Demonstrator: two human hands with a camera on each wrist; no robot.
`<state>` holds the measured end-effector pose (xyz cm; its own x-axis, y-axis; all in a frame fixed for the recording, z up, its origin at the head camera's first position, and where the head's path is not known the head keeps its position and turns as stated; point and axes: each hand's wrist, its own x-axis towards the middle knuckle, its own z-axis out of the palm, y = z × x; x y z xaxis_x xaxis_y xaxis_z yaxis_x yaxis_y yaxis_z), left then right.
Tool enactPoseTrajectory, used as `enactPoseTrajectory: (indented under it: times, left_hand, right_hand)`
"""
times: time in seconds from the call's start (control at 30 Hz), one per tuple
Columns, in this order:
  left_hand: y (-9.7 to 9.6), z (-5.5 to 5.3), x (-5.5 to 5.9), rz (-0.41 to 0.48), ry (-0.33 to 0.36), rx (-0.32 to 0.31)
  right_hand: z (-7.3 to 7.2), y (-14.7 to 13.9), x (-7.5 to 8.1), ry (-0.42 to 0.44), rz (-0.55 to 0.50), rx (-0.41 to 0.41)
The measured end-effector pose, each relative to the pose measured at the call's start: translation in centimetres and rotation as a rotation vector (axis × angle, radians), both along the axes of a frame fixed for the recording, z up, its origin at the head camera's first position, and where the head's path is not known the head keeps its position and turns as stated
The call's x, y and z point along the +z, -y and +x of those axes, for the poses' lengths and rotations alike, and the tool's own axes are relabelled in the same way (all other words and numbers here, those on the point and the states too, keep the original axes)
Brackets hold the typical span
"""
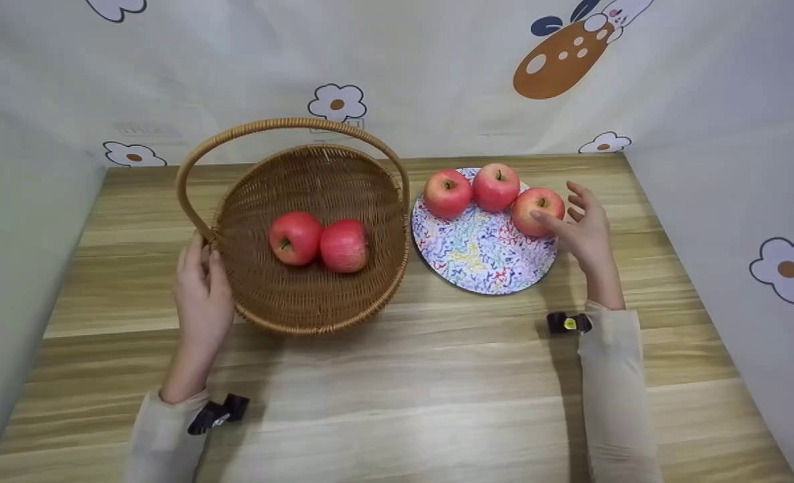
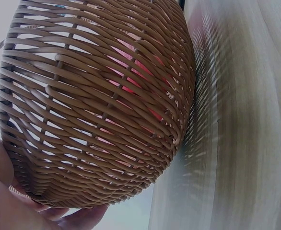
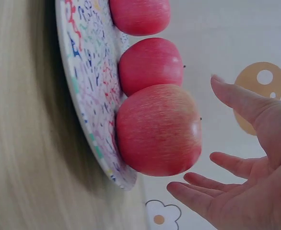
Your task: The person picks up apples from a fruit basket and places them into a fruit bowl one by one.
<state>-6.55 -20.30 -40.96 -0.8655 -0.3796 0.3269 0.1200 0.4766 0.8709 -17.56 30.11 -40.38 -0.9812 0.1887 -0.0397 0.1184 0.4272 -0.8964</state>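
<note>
A wicker basket with a tall arched handle stands at the left, two red apples inside it. My left hand holds the basket's left side near the foot of the handle. In the left wrist view, its fingers lie against the weave. To the right, three apples sit along the back of a round speckled plate. My right hand hovers by the rightmost apple, thumb and fingers spread. The right wrist view shows a gap between the fingertips and that apple.
The basket and plate stand side by side on a wood-grain table. A pale wall covering with printed flowers rises behind and at both sides. Each sleeve carries a small black device at the wrist.
</note>
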Motion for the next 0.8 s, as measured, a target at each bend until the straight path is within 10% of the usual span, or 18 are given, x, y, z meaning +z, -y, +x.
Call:
enactPoseTrajectory:
  times: [0.8]
  left_hand:
    - [-0.1,-0.1,0.1,0.011,-0.003,-0.010]
  right_hand:
    - [1.6,1.5,3.2,-0.128,-0.018,0.034]
